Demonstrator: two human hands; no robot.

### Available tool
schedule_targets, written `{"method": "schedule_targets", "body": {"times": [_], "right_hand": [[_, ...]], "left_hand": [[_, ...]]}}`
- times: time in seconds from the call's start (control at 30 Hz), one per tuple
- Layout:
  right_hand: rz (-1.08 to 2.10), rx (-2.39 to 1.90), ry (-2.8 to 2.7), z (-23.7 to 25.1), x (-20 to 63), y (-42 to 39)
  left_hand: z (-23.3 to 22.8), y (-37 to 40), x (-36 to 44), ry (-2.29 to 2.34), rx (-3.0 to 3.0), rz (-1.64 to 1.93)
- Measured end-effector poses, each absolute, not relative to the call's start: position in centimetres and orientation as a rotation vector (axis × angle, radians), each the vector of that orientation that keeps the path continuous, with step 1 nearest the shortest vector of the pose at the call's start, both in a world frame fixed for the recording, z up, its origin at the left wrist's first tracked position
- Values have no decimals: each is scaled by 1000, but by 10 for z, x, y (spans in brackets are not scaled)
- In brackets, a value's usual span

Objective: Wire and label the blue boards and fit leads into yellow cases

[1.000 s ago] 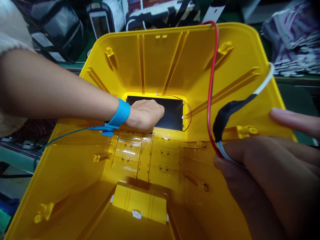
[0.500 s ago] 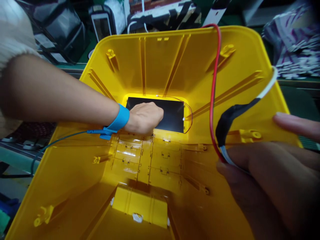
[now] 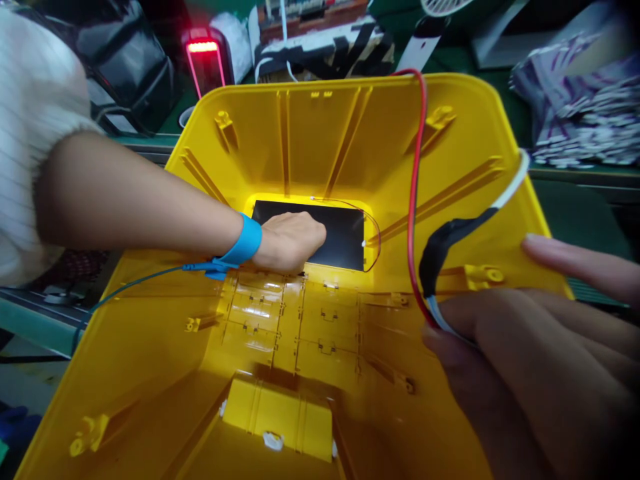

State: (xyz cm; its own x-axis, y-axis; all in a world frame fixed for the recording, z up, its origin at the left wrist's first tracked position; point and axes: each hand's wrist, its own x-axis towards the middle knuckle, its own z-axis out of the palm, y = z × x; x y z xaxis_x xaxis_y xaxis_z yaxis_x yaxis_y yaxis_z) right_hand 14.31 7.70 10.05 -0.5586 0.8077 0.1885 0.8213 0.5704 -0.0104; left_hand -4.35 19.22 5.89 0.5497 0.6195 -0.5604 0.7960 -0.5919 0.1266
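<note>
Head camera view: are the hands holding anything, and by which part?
The right hand pinches the red wire and white cable just below the black wrapping. The left hand is over the dark panel; whether it holds anything cannot be told.

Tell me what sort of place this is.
Probably an electronics assembly workplace, judging by the corded blue wrist strap, the open yellow shell, and the red wire pinched in the right hand.
</note>
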Motion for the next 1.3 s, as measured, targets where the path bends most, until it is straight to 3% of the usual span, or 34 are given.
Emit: {"method": "schedule_targets", "body": {"times": [0.1, 0.7, 1.3], "right_hand": [[-68, -1299, -2429, 96, 140, 76], [-24, -1444, -2509, 108, 132, 74], [1, -1490, -2638, 121, 130, 76]], "left_hand": [[61, 198, -40, 1175, 2431, -786], [54, 217, -36, 1205, 2461, -985], [42, 227, -42, 1256, 1970, -853]]}}
